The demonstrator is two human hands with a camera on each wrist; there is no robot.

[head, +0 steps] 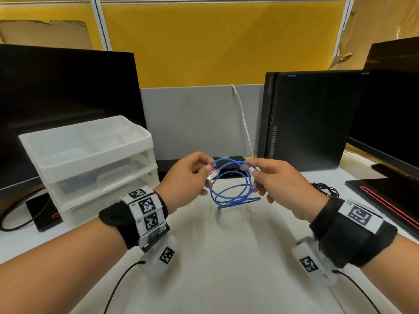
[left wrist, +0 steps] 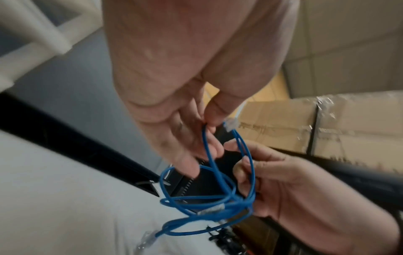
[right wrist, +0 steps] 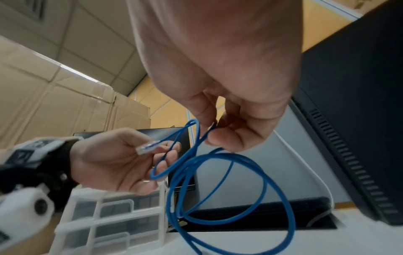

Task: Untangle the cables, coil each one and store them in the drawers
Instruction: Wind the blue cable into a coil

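A thin blue network cable (head: 231, 189) hangs in loose loops between my hands above the white desk. My left hand (head: 192, 175) pinches the cable just behind its clear plug (head: 213, 175), seen also as the clear plug (right wrist: 148, 148) in the right wrist view. My right hand (head: 265, 177) pinches the far side of the loops (right wrist: 218, 172) between thumb and fingers. The cable's lower end (left wrist: 165, 229) droops to the desk. A white three-drawer unit (head: 90, 164) stands at the left, its drawers closed. A black cable bundle (head: 325, 189) lies behind my right wrist.
A black monitor (head: 63, 105) stands behind the drawer unit. A black computer tower (head: 306, 118) and a second monitor (head: 390, 114) stand at the right. A white wire (head: 244, 123) runs down the grey partition. A black laptop with red trim (head: 385, 200) lies far right.
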